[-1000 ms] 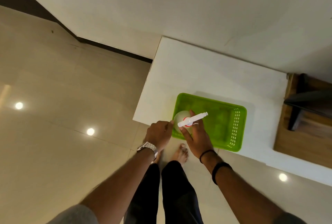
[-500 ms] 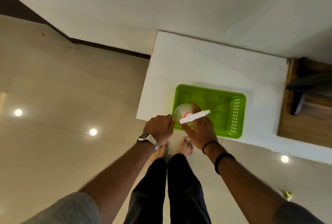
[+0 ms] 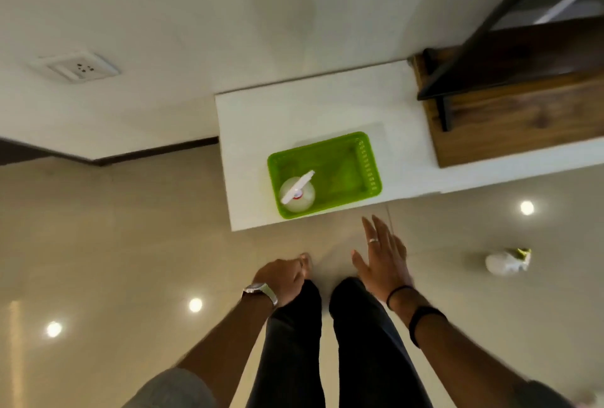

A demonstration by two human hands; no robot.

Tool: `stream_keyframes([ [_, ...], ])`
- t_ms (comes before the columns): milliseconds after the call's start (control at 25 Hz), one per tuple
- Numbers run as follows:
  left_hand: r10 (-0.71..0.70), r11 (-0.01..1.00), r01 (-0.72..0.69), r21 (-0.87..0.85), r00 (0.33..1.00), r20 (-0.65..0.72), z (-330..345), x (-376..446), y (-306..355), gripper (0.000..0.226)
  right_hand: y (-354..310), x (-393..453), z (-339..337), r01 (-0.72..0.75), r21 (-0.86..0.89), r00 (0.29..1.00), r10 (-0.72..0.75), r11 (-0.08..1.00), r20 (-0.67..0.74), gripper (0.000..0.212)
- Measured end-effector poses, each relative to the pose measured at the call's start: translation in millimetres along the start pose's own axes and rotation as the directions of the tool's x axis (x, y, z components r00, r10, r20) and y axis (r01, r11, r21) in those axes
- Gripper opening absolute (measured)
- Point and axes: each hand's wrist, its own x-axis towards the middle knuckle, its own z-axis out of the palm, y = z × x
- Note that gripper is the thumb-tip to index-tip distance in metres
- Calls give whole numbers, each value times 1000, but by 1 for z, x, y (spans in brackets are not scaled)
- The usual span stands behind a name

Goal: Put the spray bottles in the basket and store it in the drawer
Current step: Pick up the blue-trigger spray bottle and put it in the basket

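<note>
A green plastic basket [image 3: 346,149] sits near the front edge of a white counter [image 3: 294,113]. A white spray bottle [image 3: 296,194] with a red collar stands upright in the basket's near left corner. A second white spray bottle [image 3: 505,263] with a yellow-green top lies on the floor to the right. My right hand [image 3: 382,254] hovers below the counter edge, fingers spread and holding nothing. My left hand [image 3: 282,278] is lower, loosely curled over my left leg, and I see nothing in it.
A dark wooden unit [image 3: 523,113] with a black metal frame stands at the counter's right. A wall socket [image 3: 76,67] is at the left. The glossy beige floor [image 3: 114,244] reflects ceiling lights. My legs fill the lower middle.
Both hands have let go of the bottle and pulled back off the counter toward me. The bottle now stands alone in the basket. The view has swung, showing the bottle on the floor.
</note>
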Motion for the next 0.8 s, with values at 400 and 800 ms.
stream_keyframes([
  [400, 106, 974, -158, 161, 951, 290, 114, 39, 155, 28, 192, -174, 69, -483, 290, 867, 498, 826, 24, 80],
  [800, 249, 771, -463, 437, 851, 462, 290, 19, 419, 31, 395, -400, 130, -709, 523, 582, 811, 474, 54, 77],
])
